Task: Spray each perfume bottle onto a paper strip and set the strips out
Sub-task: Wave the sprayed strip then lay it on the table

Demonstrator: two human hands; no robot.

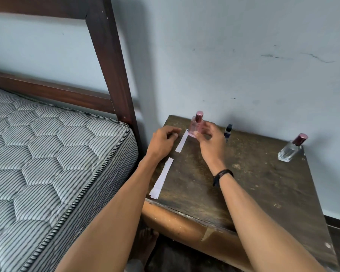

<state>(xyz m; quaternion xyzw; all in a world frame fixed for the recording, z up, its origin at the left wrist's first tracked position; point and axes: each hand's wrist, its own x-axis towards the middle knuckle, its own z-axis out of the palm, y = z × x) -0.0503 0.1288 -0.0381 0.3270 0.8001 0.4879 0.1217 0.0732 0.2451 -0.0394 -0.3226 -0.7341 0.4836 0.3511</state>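
Square pink glass bottle (194, 128) (metallic cap (199, 116))

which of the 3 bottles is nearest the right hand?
The pink bottle, pink cap: the right hand is right at it. The small dark vial and the clear bottle stand untouched further right.

The blurred right hand (209, 138) hides one side of the pink bottle (194, 127); whether it touches the glass cannot be judged. The small dark bottle (228, 131) is too small to read. The bottom edge cuts off the counter (263, 183).

Free tabletop (263, 173) between vial (228, 130) and bottle (291, 149)
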